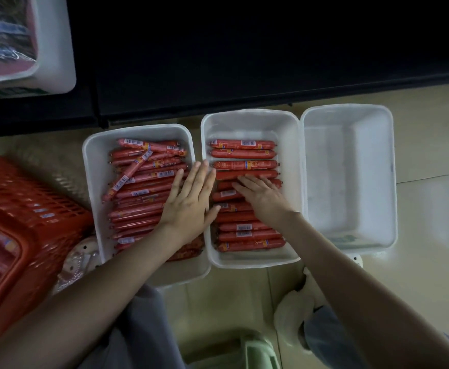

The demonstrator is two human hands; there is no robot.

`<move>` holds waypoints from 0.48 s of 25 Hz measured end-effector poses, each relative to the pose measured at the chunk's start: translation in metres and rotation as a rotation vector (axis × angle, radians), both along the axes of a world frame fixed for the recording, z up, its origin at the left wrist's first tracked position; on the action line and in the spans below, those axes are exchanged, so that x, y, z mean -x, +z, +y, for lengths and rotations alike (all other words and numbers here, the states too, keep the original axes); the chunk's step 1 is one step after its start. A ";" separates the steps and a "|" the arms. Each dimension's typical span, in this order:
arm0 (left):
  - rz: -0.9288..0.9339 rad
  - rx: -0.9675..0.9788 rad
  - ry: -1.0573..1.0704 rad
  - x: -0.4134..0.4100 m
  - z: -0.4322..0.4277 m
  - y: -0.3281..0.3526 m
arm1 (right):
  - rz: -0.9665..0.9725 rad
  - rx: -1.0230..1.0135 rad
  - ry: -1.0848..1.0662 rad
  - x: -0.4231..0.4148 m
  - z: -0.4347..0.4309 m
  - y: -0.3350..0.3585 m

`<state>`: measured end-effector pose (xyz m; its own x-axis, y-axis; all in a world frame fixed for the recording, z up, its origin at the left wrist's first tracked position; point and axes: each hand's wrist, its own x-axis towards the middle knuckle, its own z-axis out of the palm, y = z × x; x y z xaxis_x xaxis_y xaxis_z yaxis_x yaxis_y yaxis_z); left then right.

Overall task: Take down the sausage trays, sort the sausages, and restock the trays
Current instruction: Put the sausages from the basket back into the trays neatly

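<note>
Down on the tiled floor, three white trays sit side by side in front of a dark shelf unit. The left tray is packed with thin red sausages, most lying crosswise, and a few tilted loose on top near its far end. The middle tray carries thicker red sausages, lined up neatly in a row from its far end to its near end. The right tray stands just beside it, rims touching. The left hand lies flat, released, fingers straight and close together, over the right rim of the left tray, with its fingertips reaching the seam between the two trays. The right hand is spread out too, gripping nothing, its fingers resting across the thick sausages at mid-row. A red basket stands on the left, and a white tub sits on the shelf at upper left.
</note>
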<state>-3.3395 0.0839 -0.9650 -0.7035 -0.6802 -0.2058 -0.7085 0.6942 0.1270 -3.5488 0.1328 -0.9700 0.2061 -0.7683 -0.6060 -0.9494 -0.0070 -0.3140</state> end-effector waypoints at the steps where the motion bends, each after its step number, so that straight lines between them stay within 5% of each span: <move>1: 0.002 -0.006 0.004 0.001 -0.001 -0.001 | 0.030 -0.001 -0.019 -0.002 0.005 -0.006; 12: -0.057 -0.032 0.017 0.005 0.001 -0.002 | 0.112 0.135 -0.070 -0.029 0.059 0.003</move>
<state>-3.3441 0.0854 -0.9672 -0.6786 -0.6840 -0.2674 -0.7266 0.6785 0.1082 -3.5201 0.1918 -0.9674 0.0862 -0.8545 -0.5122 -0.9781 0.0252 -0.2067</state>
